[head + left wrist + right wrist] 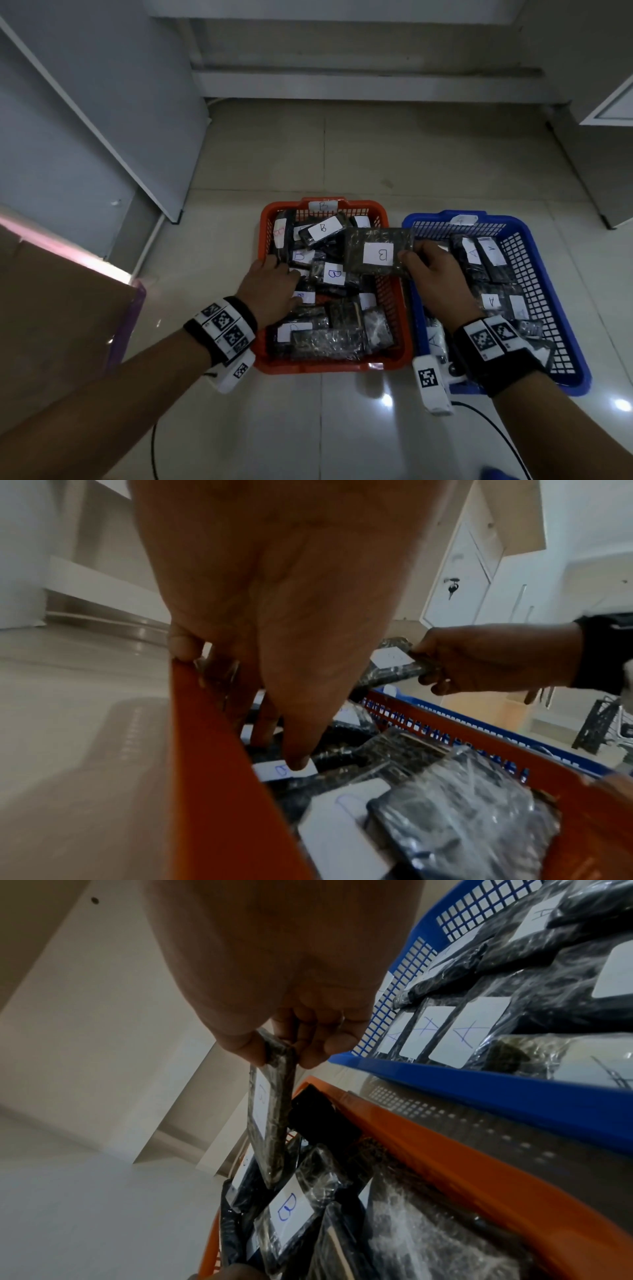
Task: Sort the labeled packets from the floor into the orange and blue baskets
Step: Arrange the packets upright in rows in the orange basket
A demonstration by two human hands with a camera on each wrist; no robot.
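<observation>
Head view: orange basket (394, 298) and blue basket (548, 274) sit side by side, both holding packets. Your right hand (435, 274) pinches the B packet (376, 251) over orange's right wall. Left hand (270, 291) lies flat on packets, fingertips hidden.

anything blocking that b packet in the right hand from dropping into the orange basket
Nothing visible does. The right hand pinches the B packet above the orange basket, whose top is open. Only other B packets lie below; the left hand rests near the opposite wall.
</observation>
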